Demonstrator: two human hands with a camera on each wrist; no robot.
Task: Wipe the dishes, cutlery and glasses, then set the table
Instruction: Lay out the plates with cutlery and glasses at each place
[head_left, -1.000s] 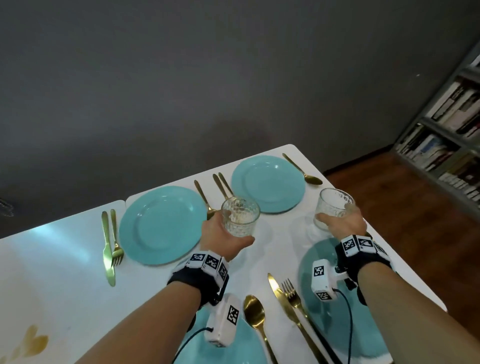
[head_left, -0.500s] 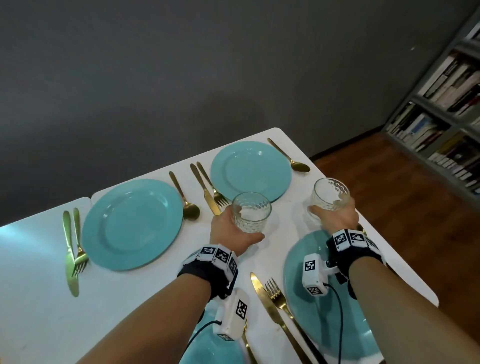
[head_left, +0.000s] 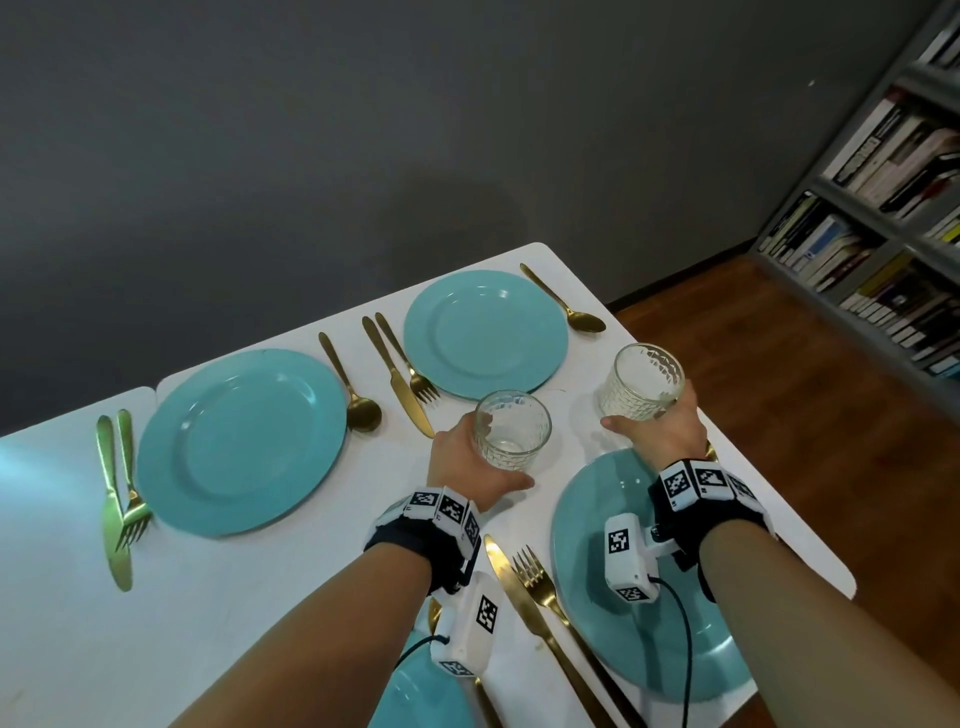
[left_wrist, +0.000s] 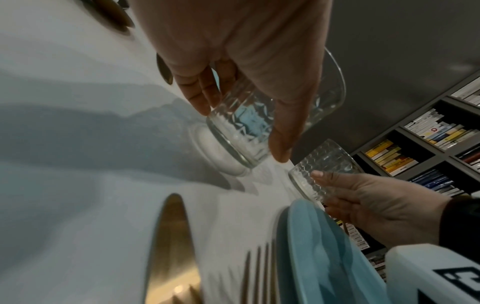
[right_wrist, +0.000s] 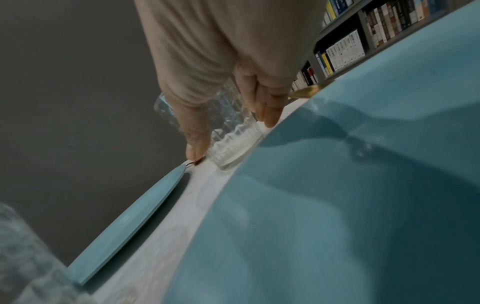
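While both glasses sat higher and nearer the wearer a second ago, they now ride lower and further out. Left hand (head_left: 470, 462) wrapped round left glass (head_left: 512, 433), base just off white table (head_left: 270, 597) per wrist view. Right hand (head_left: 660, 434) curled round right glass (head_left: 642, 382), beyond near plate (head_left: 587, 525), contact unclear. Four plates, gold cutlery (head_left: 400, 371) laid. Judgement: glasses going down, setting nearly done.
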